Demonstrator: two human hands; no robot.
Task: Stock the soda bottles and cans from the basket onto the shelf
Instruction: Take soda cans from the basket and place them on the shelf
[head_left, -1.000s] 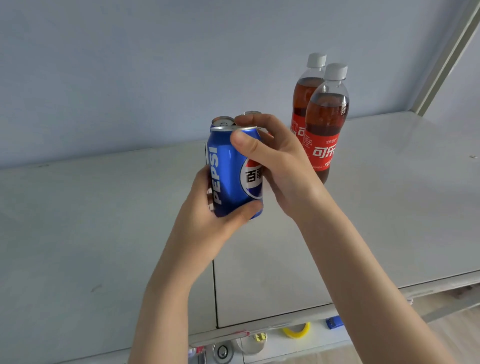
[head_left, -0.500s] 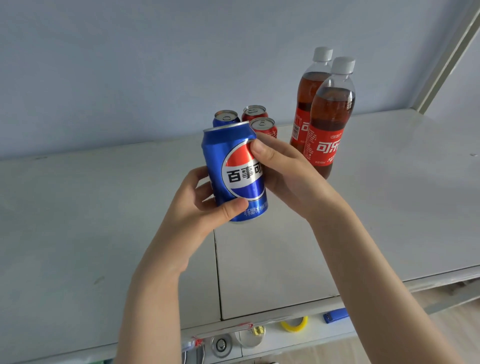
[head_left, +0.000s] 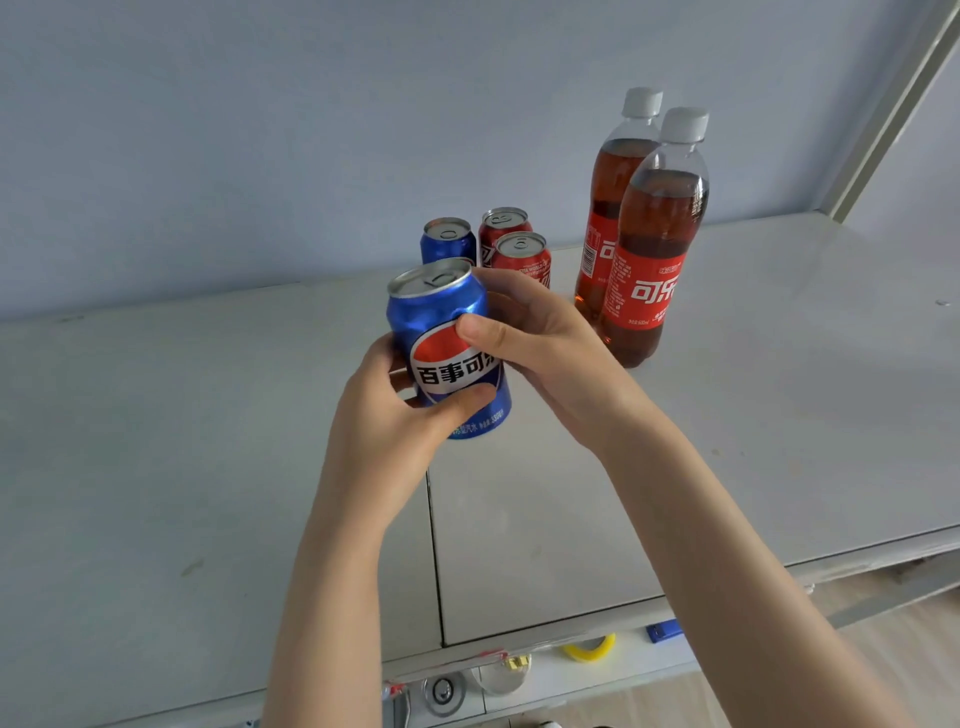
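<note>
A blue Pepsi can (head_left: 441, 322) is held upright above the white shelf (head_left: 208, 441), its logo facing me. My left hand (head_left: 395, 415) grips its lower part, thumb across the front. My right hand (head_left: 540, 348) grips its right side with the thumb on the label. Behind it on the shelf stand another blue can (head_left: 448, 241) and two red cans (head_left: 504, 228) (head_left: 522, 260). To their right stand two red-labelled cola bottles (head_left: 657, 249) (head_left: 610, 208) with white caps. The basket is out of view.
The shelf meets a pale blue back wall, with a grey upright post (head_left: 893, 104) at the far right. Below the shelf's front edge lie a yellow tape roll (head_left: 589, 647), a small blue object (head_left: 664, 630) and round metal pieces (head_left: 442, 691).
The can has turned so its logo faces me and has dropped slightly toward the shelf. My view has tipped down, so the cans behind it now show fully.
</note>
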